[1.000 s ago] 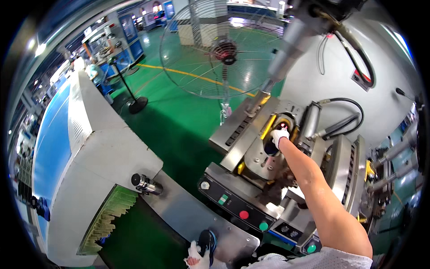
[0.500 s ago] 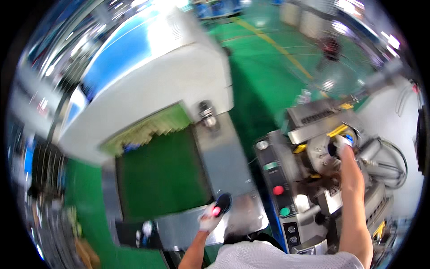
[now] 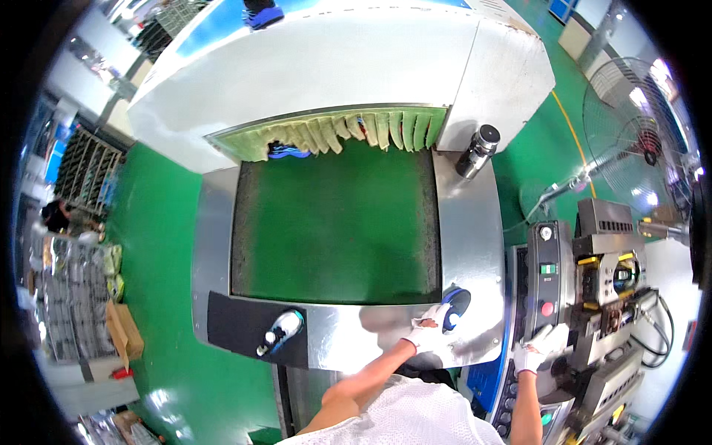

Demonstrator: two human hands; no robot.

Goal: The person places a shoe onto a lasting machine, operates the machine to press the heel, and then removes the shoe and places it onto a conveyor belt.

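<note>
My left hand (image 3: 426,334), in a white glove, grips a dark blue shoe (image 3: 457,300) over the near right part of the steel table rim (image 3: 478,330). The grip itself is partly hidden. Farther right, my gloved right hand (image 3: 544,347) hovers by the control panel (image 3: 540,289), just below its red button (image 3: 547,308). Its fingers look stretched out and nothing shows in them. A white, blue and black shoe (image 3: 285,328) lies on the black mat (image 3: 230,322) to the left. A dark item (image 3: 627,274) sits in the machine at right.
A green conveyor belt (image 3: 337,230) runs under a fringed curtain (image 3: 334,133) of a large white machine (image 3: 311,74). A blue shoe (image 3: 288,151) shows under the fringe, another shoe (image 3: 261,15) on top. A metal flask (image 3: 478,150) stands right; a fan (image 3: 630,111) is beyond.
My view has swung left toward the conveyor. My right hand has come back from the right-hand machine's fixture to beside its control panel. My left hand still has the dark blue shoe.
</note>
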